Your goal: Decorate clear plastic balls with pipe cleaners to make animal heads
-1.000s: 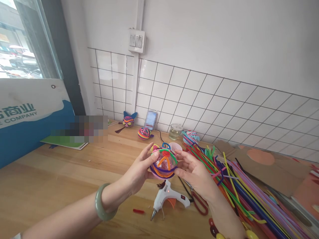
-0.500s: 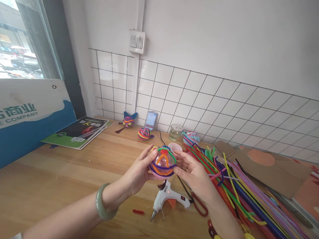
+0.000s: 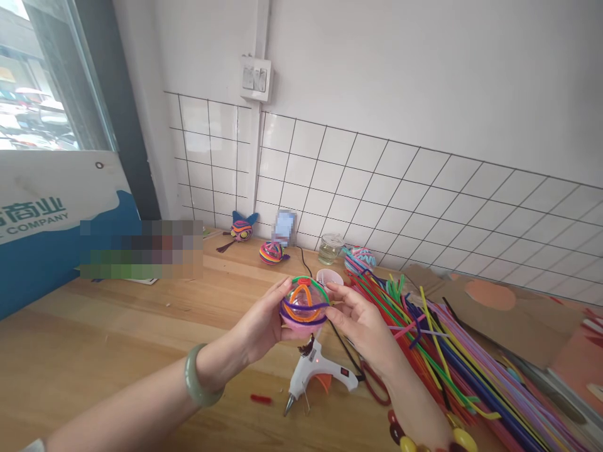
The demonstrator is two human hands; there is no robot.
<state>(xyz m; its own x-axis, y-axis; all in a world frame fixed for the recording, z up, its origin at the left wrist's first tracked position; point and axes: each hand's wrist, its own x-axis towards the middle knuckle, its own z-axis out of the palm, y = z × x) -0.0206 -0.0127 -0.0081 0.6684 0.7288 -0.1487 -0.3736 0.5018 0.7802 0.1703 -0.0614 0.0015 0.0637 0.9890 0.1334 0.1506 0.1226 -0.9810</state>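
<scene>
A clear plastic ball is held up over the table, banded with orange, green, purple and pink pipe cleaners and a red coil on top. My left hand is closed round its left side, thumb near the top. At the right side, my right hand pinches the end of the purple pipe cleaner against the ball between thumb and fingers. Just below the ball lies a white hot glue gun, nozzle toward me, its red light on. A short red pipe cleaner piece rests left of the nozzle.
Many loose pipe cleaners spread over the right side beside cardboard. Scissors lie partly under my right forearm. Along the wall stand wrapped ball figures, a phone, a glass jar and a pink cup.
The ball and both hands have shifted slightly left, and the ball has turned a little. The view has moved slightly. My grip stays the same.
</scene>
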